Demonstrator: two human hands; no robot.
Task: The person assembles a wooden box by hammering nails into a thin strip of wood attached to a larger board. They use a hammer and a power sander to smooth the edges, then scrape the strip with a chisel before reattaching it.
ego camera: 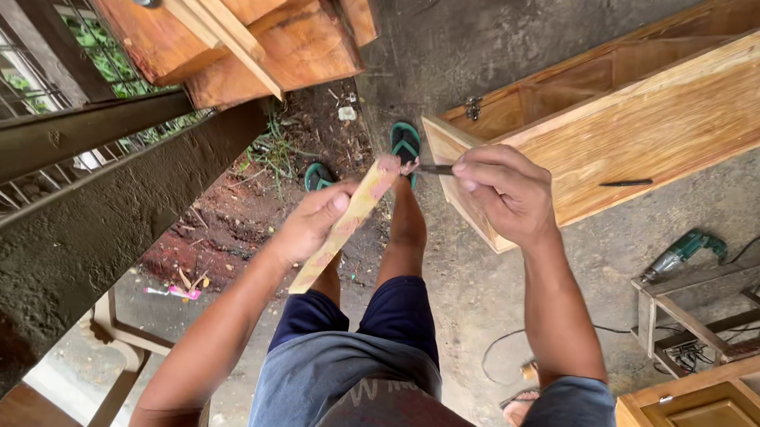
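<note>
My right hand (505,193), fingers pinched around a short dark metal tool (433,168), sets its tip on the upper end of the thin wood strip (346,225). My left hand (310,224) clasps that strip mid-length, held slanted in the air above my knees. Risk: unsupported, the strip may flex and the tip skid toward my left fingers. Behind lies a long wooden cabinet (653,122).

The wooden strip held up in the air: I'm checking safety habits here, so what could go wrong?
The right hand drives a thin metal tool toward the wooden strip, which only the left hand holds. A slip could jab those fingers. The unsupported strip may twist, and anything dropped could land on the sandalled feet.
</note>
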